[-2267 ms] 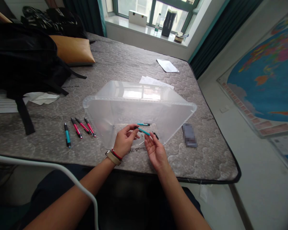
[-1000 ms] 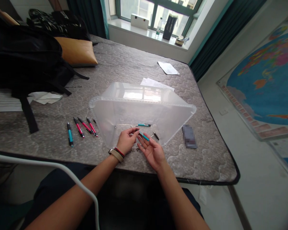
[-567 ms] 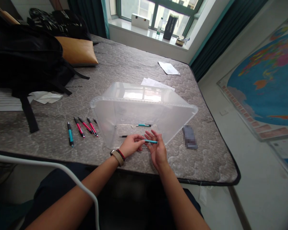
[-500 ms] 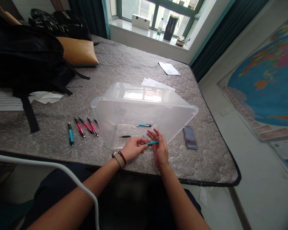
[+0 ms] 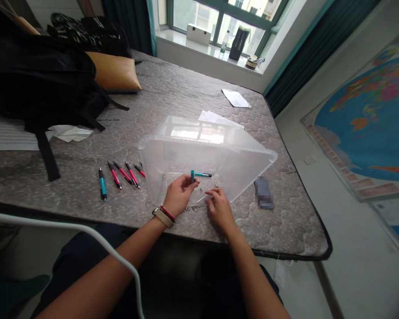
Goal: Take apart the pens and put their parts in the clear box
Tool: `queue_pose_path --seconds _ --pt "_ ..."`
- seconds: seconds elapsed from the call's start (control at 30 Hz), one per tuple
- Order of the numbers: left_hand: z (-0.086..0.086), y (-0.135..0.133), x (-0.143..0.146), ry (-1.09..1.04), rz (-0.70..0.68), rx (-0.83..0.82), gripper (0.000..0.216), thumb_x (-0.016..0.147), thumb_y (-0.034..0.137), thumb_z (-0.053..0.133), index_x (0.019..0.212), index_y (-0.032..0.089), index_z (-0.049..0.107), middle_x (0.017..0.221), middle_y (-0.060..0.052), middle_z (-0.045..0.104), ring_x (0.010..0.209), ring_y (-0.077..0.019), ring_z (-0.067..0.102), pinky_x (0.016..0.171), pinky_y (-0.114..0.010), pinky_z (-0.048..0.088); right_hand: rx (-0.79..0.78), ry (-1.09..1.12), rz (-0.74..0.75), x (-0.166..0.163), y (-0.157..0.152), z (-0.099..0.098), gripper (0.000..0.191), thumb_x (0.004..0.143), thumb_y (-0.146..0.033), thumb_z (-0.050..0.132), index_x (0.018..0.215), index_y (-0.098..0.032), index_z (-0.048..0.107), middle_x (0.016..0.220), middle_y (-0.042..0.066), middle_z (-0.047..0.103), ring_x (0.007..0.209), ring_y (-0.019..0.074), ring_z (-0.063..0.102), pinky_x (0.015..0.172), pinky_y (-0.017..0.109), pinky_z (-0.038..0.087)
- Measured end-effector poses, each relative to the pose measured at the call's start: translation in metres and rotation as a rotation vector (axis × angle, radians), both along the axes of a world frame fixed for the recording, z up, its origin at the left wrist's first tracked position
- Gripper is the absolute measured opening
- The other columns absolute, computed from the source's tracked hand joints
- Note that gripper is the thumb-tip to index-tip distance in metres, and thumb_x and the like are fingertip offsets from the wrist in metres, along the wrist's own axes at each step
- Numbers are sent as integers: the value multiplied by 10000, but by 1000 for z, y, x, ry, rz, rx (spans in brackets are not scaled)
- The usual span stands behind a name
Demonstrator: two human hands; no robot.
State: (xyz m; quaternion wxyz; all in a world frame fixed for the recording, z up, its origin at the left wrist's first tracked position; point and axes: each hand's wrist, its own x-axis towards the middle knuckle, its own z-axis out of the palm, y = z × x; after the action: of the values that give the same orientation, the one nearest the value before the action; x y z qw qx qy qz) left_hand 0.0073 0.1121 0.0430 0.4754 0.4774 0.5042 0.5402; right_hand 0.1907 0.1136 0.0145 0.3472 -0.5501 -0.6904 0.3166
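My left hand [image 5: 179, 194] is closed around a teal pen barrel [image 5: 192, 176], which stands roughly upright between thumb and fingers. Close by on the right, my right hand [image 5: 220, 207] pinches a thin white stick, like a pen refill [image 5: 202, 198]. Both hands are at the mouth of a clear plastic bin [image 5: 249, 160] lying on its side. Inside it, beyond my left hand, lies a teal pen piece with a black end [image 5: 204, 175]. Tiny parts [image 5: 201, 189] lie between the hands, too small to name.
Left of the bin lie several red-and-black pens [image 5: 115, 176] and one teal pen [image 5: 102, 184]. A blurred-out dark flat object [image 5: 264, 193] lies to the right. Papers [image 5: 219, 118] are behind the bin. A black backpack [image 5: 43, 84] fills the left, and a white cable [image 5: 86, 230] crosses in front.
The teal barrel was level between both hands; now my left hand holds it upright, farther left. My right hand has gone from spread fingers to a pinch on the white stick.
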Motion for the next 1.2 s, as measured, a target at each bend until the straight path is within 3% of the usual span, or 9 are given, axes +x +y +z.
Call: queue_pose_path --seconds 0.1,0.23,0.4,0.53,0.7,0.93,1.1,1.2 --pt "3 6 -11 -93 53 -59 341 806 450 675 969 158 607 985 -99 728 886 -202 702 795 -336 559 44 -251 146 -3 2 -6 138 860 -168 578 913 -219 694 1033 71 571 965 210 555 920 358 431" --pt "5 4 -13 -65 34 -62 323 829 448 648 968 162 595 973 -91 720 841 -196 703 740 -321 562 97 -414 248 -9 4 -3 136 891 -136 532 910 -202 649 985 64 560 947 197 523 883 321 421" --pt "-1 -2 -11 282 -49 51 157 892 329 565 974 204 614 924 -48 710 831 -185 684 741 -301 523 157 -629 249 -14 1 0 160 898 -106 490 919 -192 624 999 97 580 964 236 488 843 343 382" --pt "-12 -4 -9 566 -225 81 44 837 207 586 830 205 629 767 -24 684 724 -181 647 669 -277 470 186 -677 209 -16 -3 -2 155 915 -133 475 961 -192 611 1049 107 590 1009 256 476 822 353 358" --pt "-20 -3 -1 730 -252 63 30 781 164 617 782 191 605 728 -11 662 690 -164 615 642 -256 422 226 -621 197 -16 -6 -6 189 899 -100 473 992 -193 609 1045 90 609 1053 254 469 896 371 341" --pt "-19 -1 2 707 -200 67 93 736 97 600 742 189 589 670 9 623 638 -141 576 607 -242 393 320 -500 182 -13 -6 -1 147 927 -178 511 966 -219 647 963 68 627 1021 248 498 984 420 344" --pt "-13 4 -1 490 -58 9 91 747 222 680 767 184 600 700 11 650 637 -132 599 602 -235 445 421 -177 -153 -4 -11 19 121 901 -290 592 934 -194 656 929 72 621 933 226 543 891 388 429" --pt "-11 7 1 267 -23 -15 198 754 323 706 807 177 584 765 -9 681 705 -147 650 640 -243 506 237 88 -222 -2 -13 19 184 888 -354 605 852 -185 665 764 28 617 717 174 557 715 319 467"
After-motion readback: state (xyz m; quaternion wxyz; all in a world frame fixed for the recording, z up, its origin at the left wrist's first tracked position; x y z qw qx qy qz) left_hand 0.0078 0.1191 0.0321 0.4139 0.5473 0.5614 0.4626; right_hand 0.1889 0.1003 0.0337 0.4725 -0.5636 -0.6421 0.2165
